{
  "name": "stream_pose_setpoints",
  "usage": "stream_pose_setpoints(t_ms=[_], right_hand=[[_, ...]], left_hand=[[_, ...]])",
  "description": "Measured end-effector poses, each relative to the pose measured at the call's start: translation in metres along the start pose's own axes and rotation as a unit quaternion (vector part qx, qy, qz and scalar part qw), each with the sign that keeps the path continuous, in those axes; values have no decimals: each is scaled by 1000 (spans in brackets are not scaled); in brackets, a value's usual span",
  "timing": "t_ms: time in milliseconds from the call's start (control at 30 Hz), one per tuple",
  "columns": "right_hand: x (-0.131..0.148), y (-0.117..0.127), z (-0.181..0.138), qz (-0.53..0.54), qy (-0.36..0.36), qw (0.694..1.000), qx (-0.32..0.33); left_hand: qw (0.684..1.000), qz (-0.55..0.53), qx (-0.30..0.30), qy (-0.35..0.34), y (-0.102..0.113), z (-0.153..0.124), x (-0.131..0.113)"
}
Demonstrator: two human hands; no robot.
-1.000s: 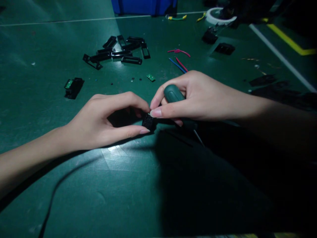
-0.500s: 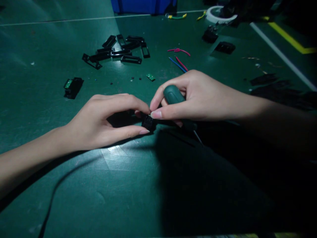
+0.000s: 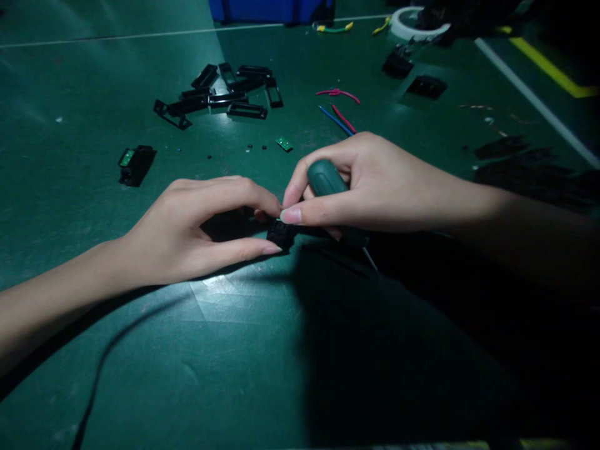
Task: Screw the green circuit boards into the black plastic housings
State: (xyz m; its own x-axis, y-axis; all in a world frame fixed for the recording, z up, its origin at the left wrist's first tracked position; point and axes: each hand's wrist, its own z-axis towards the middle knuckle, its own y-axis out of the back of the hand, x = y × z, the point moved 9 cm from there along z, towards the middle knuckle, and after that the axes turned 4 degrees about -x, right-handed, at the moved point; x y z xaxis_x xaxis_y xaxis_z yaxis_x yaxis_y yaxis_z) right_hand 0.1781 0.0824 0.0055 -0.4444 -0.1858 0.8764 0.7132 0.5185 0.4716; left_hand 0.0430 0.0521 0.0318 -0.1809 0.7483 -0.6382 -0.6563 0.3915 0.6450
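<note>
My left hand [image 3: 210, 222] grips a small black plastic housing [image 3: 278, 233] between thumb and fingers, low over the green tabletop. My right hand [image 3: 337, 187] has a green-handled screwdriver [image 3: 327, 178] tucked in its palm, the thin shaft pointing down and away to the right. The right thumb and index finger pinch together at the top of the housing, where a sliver of something pale green shows; most of it is hidden by the fingertips. Behind the hands lies a small green circuit board [image 3: 284, 144]. Another black housing [image 3: 137, 165], with a green board in it, stands to the left.
Several black rectangular frames [image 3: 247, 110] lie in a pile further back. Red and blue wires [image 3: 337, 120] are behind my right hand. A white tape roll [image 3: 417, 28], a blue bin [image 3: 274, 9] and dark parts [image 3: 426, 87] are at the back. A black cable [image 3: 100, 369] runs at front left.
The hands hold nearly the same pose. My right thumb and the screwdriver have shifted very slightly to the left; the whole view has also moved a little.
</note>
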Motion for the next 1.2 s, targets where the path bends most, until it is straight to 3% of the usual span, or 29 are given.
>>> stream_pose_setpoints(t_ms=[1200], right_hand=[[-1, 0, -1, 57, -10, 998, -39]], left_hand=[[997, 80, -11, 3, 1, -2, -6]])
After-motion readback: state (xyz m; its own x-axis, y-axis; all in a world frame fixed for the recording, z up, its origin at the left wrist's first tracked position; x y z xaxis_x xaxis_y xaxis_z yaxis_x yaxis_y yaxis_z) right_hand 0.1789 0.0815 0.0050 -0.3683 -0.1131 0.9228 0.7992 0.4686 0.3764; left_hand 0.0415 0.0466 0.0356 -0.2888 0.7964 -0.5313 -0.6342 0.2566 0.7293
